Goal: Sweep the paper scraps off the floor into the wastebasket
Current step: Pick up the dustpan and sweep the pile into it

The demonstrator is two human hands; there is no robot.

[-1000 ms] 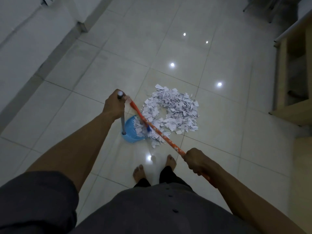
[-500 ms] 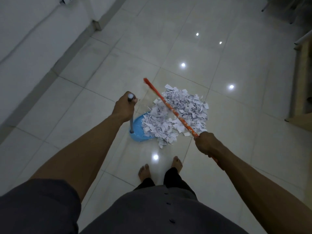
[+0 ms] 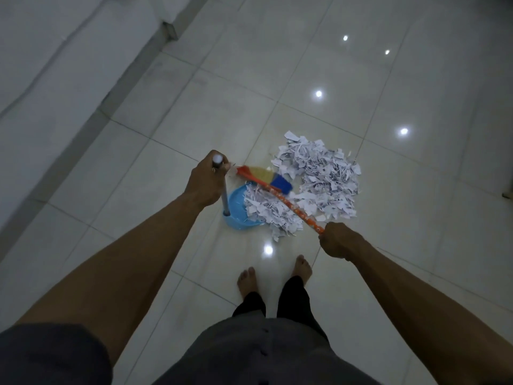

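Note:
A heap of white paper scraps (image 3: pixel 324 176) lies on the tiled floor ahead of my bare feet. A blue dustpan (image 3: pixel 236 209) sits at the heap's left edge, with scraps spilling into it. My left hand (image 3: pixel 206 180) is shut on the dustpan's upright grey handle (image 3: pixel 224 195). My right hand (image 3: pixel 337 241) grips the orange patterned broom stick (image 3: pixel 294 208). The broom head (image 3: pixel 268 177), yellow bristles with a blue base, hovers at the pile's left side, just above the dustpan. No wastebasket is in view.
A white wall with a grey skirting (image 3: pixel 83 126) runs along the left, ending at a corner post (image 3: pixel 169 29). A furniture edge (image 3: pixel 508 190) shows at the far right. My feet (image 3: pixel 274 276) stand just behind the dustpan. Glossy tiles reflect ceiling lights.
The broom swung: its far end rose up over the pile, then came down left near the dustpan. More scraps lie in the dustpan. My right hand moved forward.

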